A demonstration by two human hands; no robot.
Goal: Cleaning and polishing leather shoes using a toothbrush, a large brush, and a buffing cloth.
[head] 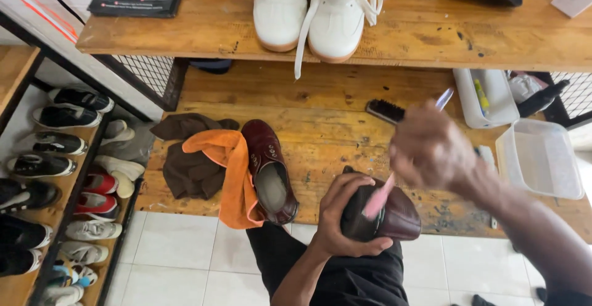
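Left hand: my left hand is wrapped round a dark brown shoe, fingers curled over its near end, holding it above my lap at the table edge.
Right hand: my right hand is blurred; it seems closed narrowly round a pink-handled brush, whose tip lies on the shoe.
Second shoe: its mate lies on the table, opening up, partly on an orange cloth, with a brown cloth beside it.
Black brush: a black brush lies on the table behind my right hand.
Containers: the clear tub at the right looks empty; the white tray behind it holds small tools I cannot make out.
Upper shelf: white shoes stand there.
Rack: shoes fill the rack at the left.
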